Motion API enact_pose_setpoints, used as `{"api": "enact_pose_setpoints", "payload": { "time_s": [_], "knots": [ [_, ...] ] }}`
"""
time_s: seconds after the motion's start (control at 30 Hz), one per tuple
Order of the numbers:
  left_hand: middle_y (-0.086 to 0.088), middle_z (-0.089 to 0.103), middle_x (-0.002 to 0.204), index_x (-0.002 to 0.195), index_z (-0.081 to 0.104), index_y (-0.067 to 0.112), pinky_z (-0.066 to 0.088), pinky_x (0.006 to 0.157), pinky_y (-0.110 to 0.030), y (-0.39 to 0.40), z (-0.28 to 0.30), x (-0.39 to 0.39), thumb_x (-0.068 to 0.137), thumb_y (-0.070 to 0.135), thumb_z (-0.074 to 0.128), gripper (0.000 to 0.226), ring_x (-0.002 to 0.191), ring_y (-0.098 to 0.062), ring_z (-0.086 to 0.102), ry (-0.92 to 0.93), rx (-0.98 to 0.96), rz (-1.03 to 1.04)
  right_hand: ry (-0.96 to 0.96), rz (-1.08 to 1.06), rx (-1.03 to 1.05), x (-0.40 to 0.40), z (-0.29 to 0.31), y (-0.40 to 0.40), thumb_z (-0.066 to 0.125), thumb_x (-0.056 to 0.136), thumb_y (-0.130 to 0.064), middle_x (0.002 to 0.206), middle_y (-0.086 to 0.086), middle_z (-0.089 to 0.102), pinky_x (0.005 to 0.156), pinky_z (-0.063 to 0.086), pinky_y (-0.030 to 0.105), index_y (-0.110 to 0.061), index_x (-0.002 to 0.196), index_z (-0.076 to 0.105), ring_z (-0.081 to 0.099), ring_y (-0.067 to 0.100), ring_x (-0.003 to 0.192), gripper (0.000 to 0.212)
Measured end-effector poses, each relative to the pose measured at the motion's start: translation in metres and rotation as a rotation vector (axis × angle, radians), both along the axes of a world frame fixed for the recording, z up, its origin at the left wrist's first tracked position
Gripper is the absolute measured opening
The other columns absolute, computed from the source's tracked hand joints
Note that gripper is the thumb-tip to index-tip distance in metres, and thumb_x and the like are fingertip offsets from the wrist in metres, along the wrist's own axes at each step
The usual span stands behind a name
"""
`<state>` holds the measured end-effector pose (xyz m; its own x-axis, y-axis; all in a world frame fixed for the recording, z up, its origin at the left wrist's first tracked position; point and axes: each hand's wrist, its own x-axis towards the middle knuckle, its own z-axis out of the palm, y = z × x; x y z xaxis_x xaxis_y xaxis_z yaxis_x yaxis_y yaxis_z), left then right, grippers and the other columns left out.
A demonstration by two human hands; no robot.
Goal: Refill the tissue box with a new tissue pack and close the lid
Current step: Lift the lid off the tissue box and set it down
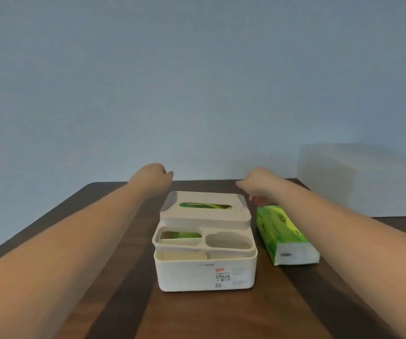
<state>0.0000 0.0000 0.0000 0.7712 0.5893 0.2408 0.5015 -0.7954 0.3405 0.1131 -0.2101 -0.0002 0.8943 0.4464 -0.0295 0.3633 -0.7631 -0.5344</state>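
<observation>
A white plastic tissue box (205,272) stands in the middle of the dark wooden table (221,314). Its lid (204,212) lies on the back part, and green shows through the slot. Two open front compartments sit below the lid. A green tissue pack (283,234) lies flat to the right of the box. My left hand (159,176) hovers beyond the lid's back left corner, fingers curled, holding nothing. My right hand (258,184) hovers at the back right corner, just above the far end of the pack, fingers bent downward, apparently touching nothing.
A pale white box (358,179) stands at the table's back right, against the blue-grey wall. Both my forearms stretch across the table on either side of the tissue box.
</observation>
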Motion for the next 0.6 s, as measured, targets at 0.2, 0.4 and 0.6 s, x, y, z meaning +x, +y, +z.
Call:
{"api": "enact_pose_setpoints", "payload": {
  "time_s": [0.2,0.4,0.6],
  "knots": [
    [-0.014,0.062,0.070,0.074,0.057,0.005,0.056,0.072,-0.032,-0.019,-0.010,-0.041,0.096,0.036,0.035,0.044,0.060,-0.029,0.057,0.071,-0.282,0.014,0.097,-0.061,-0.038,-0.038,-0.007,-0.022,0.046,0.096,-0.035,0.089,0.018,0.071,0.074,0.057,0.036,-0.002,0.085,0.058,0.062,0.030,0.066,0.037],
    [-0.012,0.050,0.059,0.066,0.047,0.007,0.036,0.055,-0.026,-0.035,-0.015,-0.056,0.080,0.007,0.044,0.015,0.047,-0.024,0.041,0.084,-0.326,0.000,0.141,-0.031,-0.117,-0.061,-0.006,-0.019,0.057,0.086,-0.004,0.070,0.010,0.052,0.057,0.039,0.027,-0.006,0.070,0.052,0.046,0.024,0.060,0.016],
    [-0.008,0.046,0.051,0.053,0.044,0.009,0.034,0.051,-0.024,-0.014,0.004,-0.067,0.073,0.000,0.049,0.022,0.048,-0.024,0.042,-0.088,-0.261,0.061,-0.010,-0.087,0.036,-0.069,0.013,-0.005,0.058,0.081,0.003,0.058,0.011,0.045,0.045,0.030,0.025,-0.004,0.063,0.050,0.040,0.021,0.048,0.020]
  ]
}}
